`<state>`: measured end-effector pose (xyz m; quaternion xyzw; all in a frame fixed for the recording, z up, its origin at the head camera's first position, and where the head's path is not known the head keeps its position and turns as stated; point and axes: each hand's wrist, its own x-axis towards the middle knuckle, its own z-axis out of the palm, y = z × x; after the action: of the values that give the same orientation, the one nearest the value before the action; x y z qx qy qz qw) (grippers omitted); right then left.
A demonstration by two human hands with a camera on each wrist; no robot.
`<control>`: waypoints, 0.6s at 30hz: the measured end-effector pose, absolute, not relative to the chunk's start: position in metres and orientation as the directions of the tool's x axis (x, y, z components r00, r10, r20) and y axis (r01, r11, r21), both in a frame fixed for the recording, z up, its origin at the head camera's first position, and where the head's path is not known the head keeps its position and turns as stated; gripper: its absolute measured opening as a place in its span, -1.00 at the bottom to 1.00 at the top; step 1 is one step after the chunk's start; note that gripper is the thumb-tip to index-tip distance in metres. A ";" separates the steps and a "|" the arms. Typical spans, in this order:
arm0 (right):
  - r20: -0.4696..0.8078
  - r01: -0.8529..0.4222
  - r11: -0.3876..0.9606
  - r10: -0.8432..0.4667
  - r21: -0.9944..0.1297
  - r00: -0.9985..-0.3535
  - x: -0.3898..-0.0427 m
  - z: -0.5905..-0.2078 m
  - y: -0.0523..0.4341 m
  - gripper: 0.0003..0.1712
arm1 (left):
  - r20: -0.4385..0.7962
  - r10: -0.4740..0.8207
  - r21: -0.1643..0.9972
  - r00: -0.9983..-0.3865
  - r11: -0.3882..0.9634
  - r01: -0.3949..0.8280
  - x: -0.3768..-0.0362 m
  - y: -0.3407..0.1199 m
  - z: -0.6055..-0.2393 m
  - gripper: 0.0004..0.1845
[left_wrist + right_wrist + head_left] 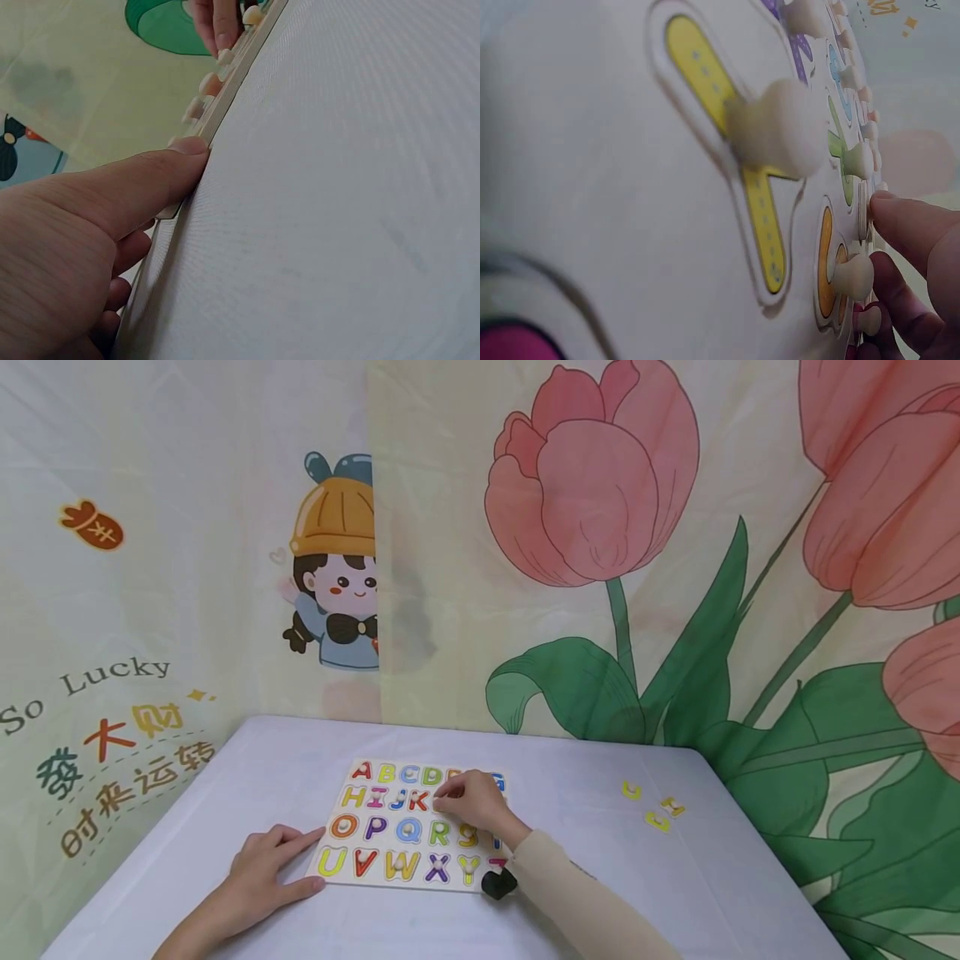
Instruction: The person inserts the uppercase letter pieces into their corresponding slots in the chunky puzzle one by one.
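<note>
A wooden alphabet puzzle board [390, 847] lies on the table, with colourful knobbed letters in rows. My left hand [262, 872] rests at its left side, index fingertip and thumb touching the edge. In the left wrist view the thumb [169, 161] presses on the board's edge near a corner. Over the second row, right of the red K [417, 802], my right hand [476, 802] pinches a small letter piece [863, 210], seen edge-on in the right wrist view. Which letter it is, I cannot tell. This hand and forearm cover part of the board's right side.
Three loose yellowish letter pieces, one of them nearest the back [632, 790], lie on the table's right side. A white cloth [600, 902] covers the table. Behind it hangs a printed curtain [442, 527] with tulips. A small black object [498, 883] sits by the right wrist.
</note>
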<state>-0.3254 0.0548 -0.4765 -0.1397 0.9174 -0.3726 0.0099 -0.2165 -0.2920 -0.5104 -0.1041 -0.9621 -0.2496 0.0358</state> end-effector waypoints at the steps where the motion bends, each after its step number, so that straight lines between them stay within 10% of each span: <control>1: 0.086 -0.248 0.685 -0.262 -0.685 -0.961 -0.326 -0.476 0.055 -0.92 | 0.125 0.185 0.472 -0.975 0.853 0.222 -0.217 -0.292 -0.510 -0.08; 18: 0.063 -0.224 0.697 -0.249 -0.681 -0.967 -0.330 -0.482 0.054 -0.94 | 0.132 0.187 0.469 -0.974 0.853 0.227 -0.215 -0.291 -0.507 -0.09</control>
<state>-0.3300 0.0538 -0.4822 -0.1283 0.9210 -0.3673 0.0171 -0.2151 -0.2913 -0.5072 -0.1075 -0.9618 -0.2485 0.0409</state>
